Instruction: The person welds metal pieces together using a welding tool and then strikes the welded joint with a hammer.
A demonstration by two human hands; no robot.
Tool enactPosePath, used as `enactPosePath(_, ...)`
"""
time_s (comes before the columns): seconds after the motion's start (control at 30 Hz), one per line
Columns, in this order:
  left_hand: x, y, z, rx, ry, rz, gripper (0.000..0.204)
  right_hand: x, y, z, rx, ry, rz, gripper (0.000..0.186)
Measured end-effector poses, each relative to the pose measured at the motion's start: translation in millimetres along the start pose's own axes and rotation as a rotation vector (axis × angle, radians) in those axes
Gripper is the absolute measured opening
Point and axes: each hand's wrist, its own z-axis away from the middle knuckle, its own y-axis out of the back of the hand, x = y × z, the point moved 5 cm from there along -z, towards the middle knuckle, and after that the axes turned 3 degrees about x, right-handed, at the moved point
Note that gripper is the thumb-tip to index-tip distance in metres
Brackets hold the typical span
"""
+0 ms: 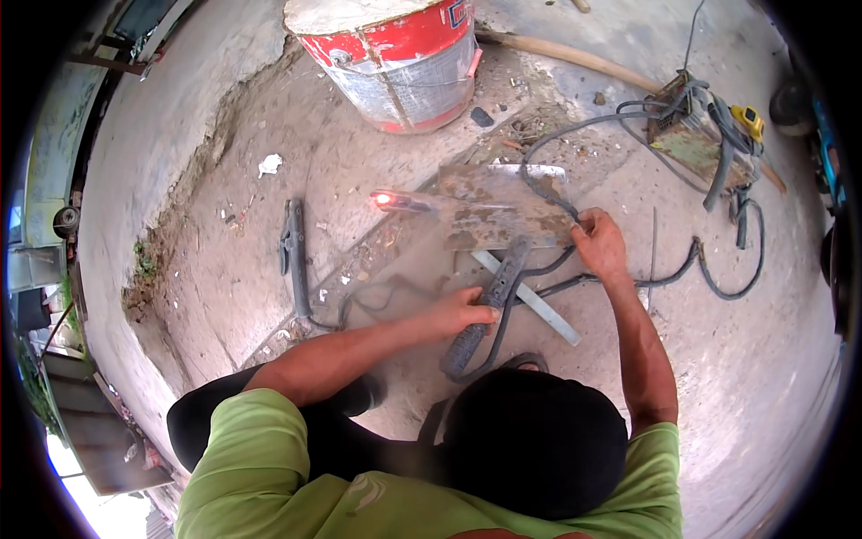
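My left hand [470,311] is closed around a dark grey power strip [466,350], a long block with small holes along its upper part. A cable comes from the strip's lower end and curves away to the right. The fingers of my right hand [600,241] pinch a black cable [549,190] beside the right edge of a rusty flat metal blade [507,216]. That blade lies on the ground, and its narrow neck points left with a glowing orange-red tip [383,199]. Beneath the blade and the strip runs a pale flat metal bar [539,310].
An electrode holder [297,260] with a cable lies to the left. At the far middle stands a red and grey bucket [404,76]. A worn metal box [696,139] wrapped in cables sits far right, with a yellow tape measure [748,121] and a wooden handle [575,56] nearby.
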Motion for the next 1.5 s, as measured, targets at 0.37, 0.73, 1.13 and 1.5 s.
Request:
enactPosePath(0.37, 64, -27, 59, -0.267, -0.178, -1.328, 0.059, -25, 16, 11, 0.02, -0.008, -0.195, 0.03)
enactPosePath(0.73, 7, -49, 48, -0.187, -0.255, -1.457, 0.059, -94, -58, 26, -0.144, 0.72, 0.466, 0.038)
enactPosePath(1.13, 1, -41, 30, 0.049, -0.39, -1.259, 0.051, -147, 24, -11, -0.353, 0.708, 0.361, 0.014)
enactPosePath(1.5, 28, -40, -33, 0.134, -0.107, -0.542, 0.068, -125, 31, -116, -0.723, 0.241, 0.085, 0.024)
